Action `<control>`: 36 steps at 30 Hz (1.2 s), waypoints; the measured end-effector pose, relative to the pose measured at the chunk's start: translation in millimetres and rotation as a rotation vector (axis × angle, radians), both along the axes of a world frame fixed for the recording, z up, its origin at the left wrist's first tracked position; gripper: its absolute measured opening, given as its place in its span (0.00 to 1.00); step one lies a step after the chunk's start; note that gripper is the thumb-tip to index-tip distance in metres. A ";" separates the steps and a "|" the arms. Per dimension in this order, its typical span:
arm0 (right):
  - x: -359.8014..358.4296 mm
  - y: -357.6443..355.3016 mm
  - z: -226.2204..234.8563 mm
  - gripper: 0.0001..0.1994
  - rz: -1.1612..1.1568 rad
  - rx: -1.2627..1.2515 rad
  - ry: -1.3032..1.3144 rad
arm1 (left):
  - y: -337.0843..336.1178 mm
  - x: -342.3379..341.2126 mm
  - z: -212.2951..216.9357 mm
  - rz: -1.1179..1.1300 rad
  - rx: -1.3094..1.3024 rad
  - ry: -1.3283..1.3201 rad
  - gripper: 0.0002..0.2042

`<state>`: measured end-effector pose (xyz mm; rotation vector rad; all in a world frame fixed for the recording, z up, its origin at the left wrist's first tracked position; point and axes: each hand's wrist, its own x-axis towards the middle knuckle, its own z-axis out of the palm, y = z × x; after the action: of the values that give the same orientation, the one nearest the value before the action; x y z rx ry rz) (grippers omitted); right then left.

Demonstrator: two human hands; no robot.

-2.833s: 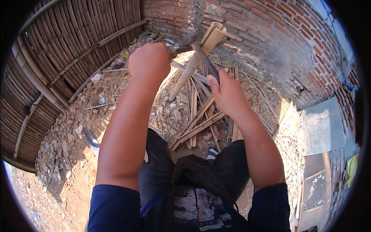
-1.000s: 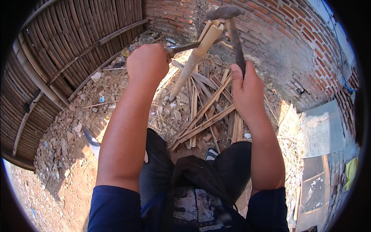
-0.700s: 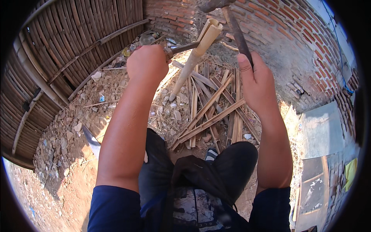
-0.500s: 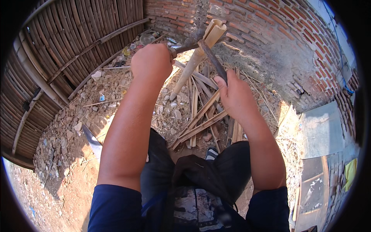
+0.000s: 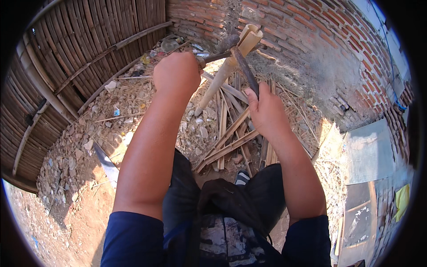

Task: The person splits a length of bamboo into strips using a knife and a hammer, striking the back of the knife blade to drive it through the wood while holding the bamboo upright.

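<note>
My left hand (image 5: 177,73) is closed round the handle of a knife (image 5: 218,56). Its dark blade reaches across to the split upper end of a bamboo pole (image 5: 224,69), which leans with its lower end on the ground. In my right hand (image 5: 268,111) is the dark handle of what looks like a hammer (image 5: 245,70), slanting up and left to the pole. A dark rounded lump, apparently its head, sits beside the pole just above the blade. The blade is partly hidden where it meets the bamboo.
Several split bamboo strips (image 5: 231,138) lie crossed below the pole. A loose blade (image 5: 106,161) rests on the rubble to the left, partly behind my forearm. A bamboo-slat fence (image 5: 98,40) stands left, a brick wall (image 5: 307,35) behind and right, and a grey panel (image 5: 369,151) at right.
My right hand has shifted slightly left and down with the hammer. My left hand and the pole's top have moved slightly right.
</note>
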<state>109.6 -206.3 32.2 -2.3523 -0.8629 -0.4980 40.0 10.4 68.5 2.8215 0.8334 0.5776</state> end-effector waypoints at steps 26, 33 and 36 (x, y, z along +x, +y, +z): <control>7.1 2.3 1.6 0.20 0.041 0.313 -0.053 | 11.5 -1.8 -6.4 0.037 0.047 -0.036 0.12; 1.9 -3.4 30.1 0.22 0.093 0.040 0.072 | 19.3 -1.0 -13.3 0.048 0.033 -0.027 0.13; -10.2 -4.4 44.9 0.21 0.106 0.387 0.017 | 18.3 -4.4 -11.1 0.049 0.022 -0.024 0.14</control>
<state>99.4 -210.6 77.0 -1.9468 -0.7980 -0.5459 35.6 28.7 57.4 2.8153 0.8992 0.6299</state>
